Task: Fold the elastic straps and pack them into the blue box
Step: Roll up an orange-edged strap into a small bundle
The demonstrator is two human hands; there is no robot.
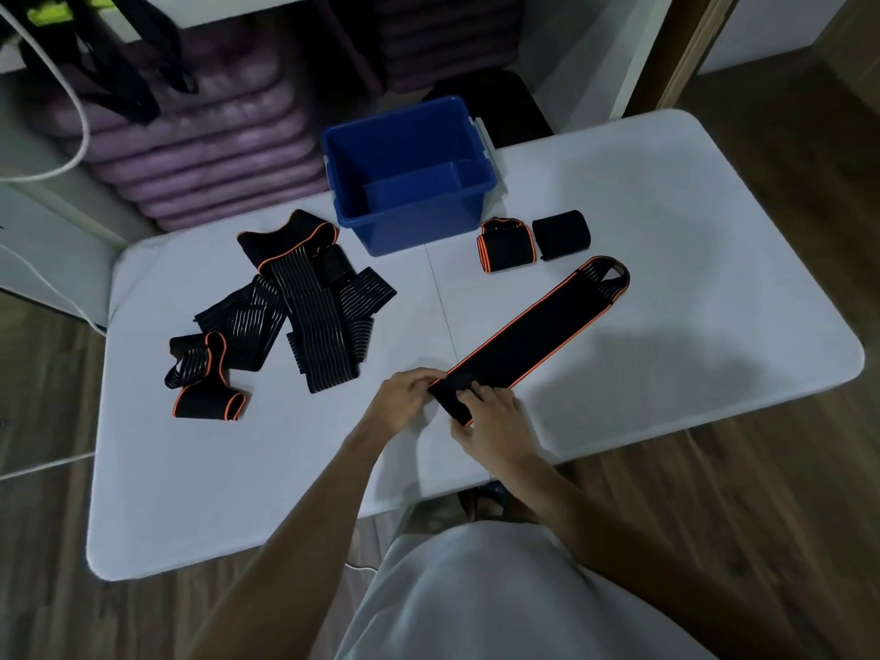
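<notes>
Left of the blue box (409, 183), one tangled heap of unfolded straps (295, 307) lies on the white worktop (200, 469); their number cannot be told. The box stands open at the worktop's far edge. Just right of the box sit two folded straps (506, 244) (561, 234), side by side. Nearer than the box, one long strap (538, 326) lies flat; the left hand (405, 397) and right hand (495, 421) both pinch its near end.

A long black strap (533, 331) edged in orange lies stretched out diagonally, its near end folded over. Two folded straps (533, 242) sit beside the open blue box (409, 173) — a tangled, unfolded heap (285, 307) lies off to its left.
</notes>
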